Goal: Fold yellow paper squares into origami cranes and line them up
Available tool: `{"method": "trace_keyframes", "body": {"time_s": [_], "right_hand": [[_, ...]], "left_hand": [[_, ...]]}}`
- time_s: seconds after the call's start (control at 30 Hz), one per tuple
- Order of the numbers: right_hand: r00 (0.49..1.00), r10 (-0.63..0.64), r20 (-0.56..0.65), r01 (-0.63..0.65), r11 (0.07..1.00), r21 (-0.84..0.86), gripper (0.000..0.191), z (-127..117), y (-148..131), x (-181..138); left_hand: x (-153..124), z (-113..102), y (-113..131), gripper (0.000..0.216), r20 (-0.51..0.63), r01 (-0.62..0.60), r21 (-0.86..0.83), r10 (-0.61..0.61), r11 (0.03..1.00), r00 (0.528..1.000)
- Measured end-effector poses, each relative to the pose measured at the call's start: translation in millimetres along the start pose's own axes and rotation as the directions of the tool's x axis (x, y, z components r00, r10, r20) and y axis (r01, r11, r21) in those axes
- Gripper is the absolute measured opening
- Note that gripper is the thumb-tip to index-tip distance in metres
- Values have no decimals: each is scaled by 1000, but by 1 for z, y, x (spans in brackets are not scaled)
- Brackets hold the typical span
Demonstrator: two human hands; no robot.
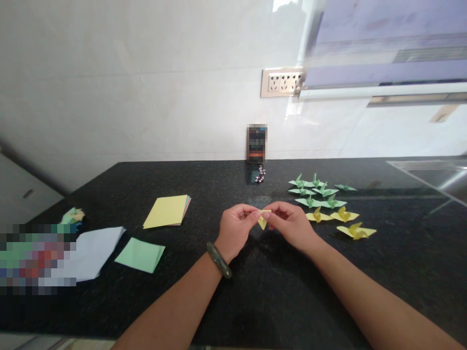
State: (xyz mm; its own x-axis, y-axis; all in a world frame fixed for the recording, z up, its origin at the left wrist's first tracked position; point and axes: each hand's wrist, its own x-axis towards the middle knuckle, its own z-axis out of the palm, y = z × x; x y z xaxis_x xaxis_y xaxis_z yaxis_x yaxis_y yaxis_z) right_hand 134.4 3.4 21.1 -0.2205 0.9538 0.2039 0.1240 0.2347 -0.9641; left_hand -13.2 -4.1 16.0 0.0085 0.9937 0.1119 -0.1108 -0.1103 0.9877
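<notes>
Between my two hands, just above the dark counter, is a small folded piece of yellow paper (pixel 262 222). My left hand (pixel 236 227), with a dark green bangle (pixel 219 260) on its wrist, pinches the paper's left side between thumb and fingers. The right side is pinched by my right hand (pixel 290 224). My fingertips cover much of the paper, so its exact folds are hard to see. To the right of my right hand stand yellow paper cranes (pixel 356 231), with several green paper cranes (pixel 310 201) in rows behind them.
A stack of square paper (pixel 166 212), yellow on top, lies left on the black counter (pixel 204 184). Nearer are green paper (pixel 140 255) and white sheets (pixel 98 253). A phone-like object (pixel 257 143) with a beaded strap (pixel 260 174) leans against the wall under a socket panel (pixel 280 82).
</notes>
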Motion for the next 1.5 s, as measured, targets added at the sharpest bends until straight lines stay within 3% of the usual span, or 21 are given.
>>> {"method": "trace_keyframes", "body": {"time_s": [0.23, 0.43, 0.6, 0.73, 0.9, 1.27, 1.37, 1.5], "right_hand": [[1000, -18, -13, 18, 999, -42, 23, 0, 0, 0], [1000, -12, 6, 12, 1000, 18, 22, 0, -2, -2], [999, -31, 41, 27, 994, 106, 21, -1, -1, -3], [1000, -3, -6, 4, 989, 149, 21, 0, 1, -2], [996, 21, -90, -8, 990, 139, 19, 0, 2, -1], [999, -38, 3, 38, 997, 60, 20, 1, -4, -3], [999, -25, -21, 27, 996, 88, 21, 2, -4, -2], [988, 33, -152, -14, 992, 126, 25, 1, 2, 1]], "left_hand": [[-3, 3, 3, 20, 28, -2, -5, 2, 1000, 1000], [-5, 4, 7, 15, -36, 21, 11, -21, 1000, 999], [-6, 4, 9, 16, 35, 52, -122, -48, 991, 998], [-5, 5, 5, 21, 80, 100, -197, -86, 975, 993], [-4, 4, 2, 23, 117, 60, -57, -53, 997, 992], [-6, 2, 2, 27, 229, -58, 213, 7, 975, 973], [-6, 3, -1, 24, 229, -71, 222, 19, 972, 973], [-5, 4, 0, 16, 211, 4, 158, -37, 988, 977]]}}
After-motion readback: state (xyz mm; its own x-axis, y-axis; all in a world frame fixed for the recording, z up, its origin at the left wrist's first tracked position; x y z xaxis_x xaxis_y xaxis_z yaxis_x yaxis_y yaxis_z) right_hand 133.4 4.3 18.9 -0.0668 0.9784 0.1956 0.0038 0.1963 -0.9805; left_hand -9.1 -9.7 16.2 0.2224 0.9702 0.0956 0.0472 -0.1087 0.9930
